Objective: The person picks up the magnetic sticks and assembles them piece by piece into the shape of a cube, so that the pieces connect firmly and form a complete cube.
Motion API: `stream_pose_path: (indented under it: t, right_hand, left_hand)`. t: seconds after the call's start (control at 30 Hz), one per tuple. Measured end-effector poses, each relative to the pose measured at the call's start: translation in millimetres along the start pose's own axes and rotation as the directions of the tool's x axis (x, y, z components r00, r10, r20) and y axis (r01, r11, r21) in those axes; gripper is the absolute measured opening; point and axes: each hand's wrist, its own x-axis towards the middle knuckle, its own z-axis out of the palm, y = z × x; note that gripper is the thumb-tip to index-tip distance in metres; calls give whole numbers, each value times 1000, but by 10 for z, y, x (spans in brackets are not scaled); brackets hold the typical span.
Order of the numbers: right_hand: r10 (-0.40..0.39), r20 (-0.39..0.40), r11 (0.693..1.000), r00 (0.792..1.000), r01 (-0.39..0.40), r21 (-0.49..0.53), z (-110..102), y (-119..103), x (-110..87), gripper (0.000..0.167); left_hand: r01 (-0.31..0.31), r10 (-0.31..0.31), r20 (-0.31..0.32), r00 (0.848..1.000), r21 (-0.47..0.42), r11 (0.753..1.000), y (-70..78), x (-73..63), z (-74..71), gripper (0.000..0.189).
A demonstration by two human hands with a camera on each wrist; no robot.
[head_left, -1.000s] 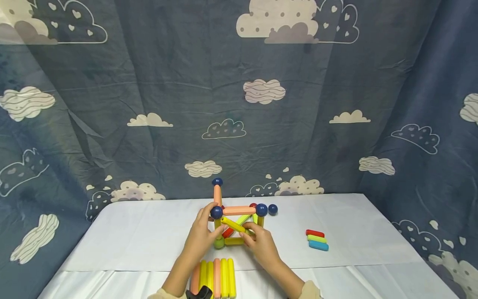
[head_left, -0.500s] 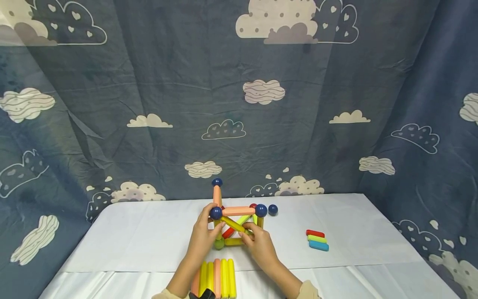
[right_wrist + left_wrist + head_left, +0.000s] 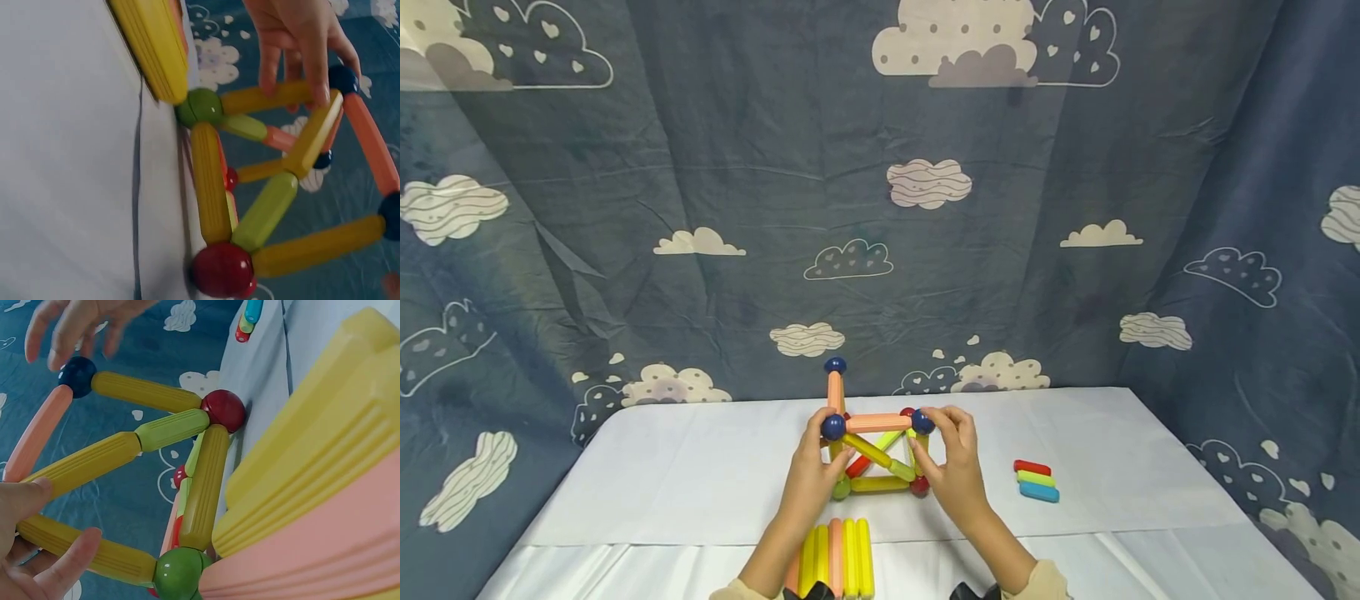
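Observation:
A building frame of ridged magnetic sticks and balls stands on the table, with a pink stick (image 3: 878, 423) along its top. My left hand (image 3: 808, 467) holds its upper left corner, around a blue ball (image 3: 833, 427). The left thumb lies on the end of a slanting yellow stick (image 3: 90, 464), which joins a light green stick (image 3: 174, 430) that reaches the lower red ball (image 3: 224, 411). At the upper right blue ball (image 3: 922, 422) is my right hand (image 3: 955, 467), fingers spread, blurred in the left wrist view; contact cannot be told. A green ball (image 3: 200, 107) forms the lower left corner.
In front of the frame lies a row of yellow and pink sticks (image 3: 851, 558), partly behind the left forearm. Short red, green and blue sticks (image 3: 1037, 492) lie to the right on the white table (image 3: 1075, 442). A cloud-printed curtain (image 3: 1000, 292) hangs behind.
My right hand has let go of the light green stick on the slant and moved up and right to the blue ball. The left hand stays at its corner.

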Motion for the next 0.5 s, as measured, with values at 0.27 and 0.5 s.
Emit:
stream_pose_path:
  t: [0.27, 0.5]
  right_hand:
    - [245, 231, 965, 942, -261, 41, -6, 110, -2, 61]
    - [188, 193, 972, 963, -210, 101, 18, 104, -47, 60]
  left_hand:
    - [-6, 7, -17, 1000, 55, 998, -3, 3, 44, 62]
    - [-10, 11, -23, 1000, 54, 999, -45, 21, 4, 66]
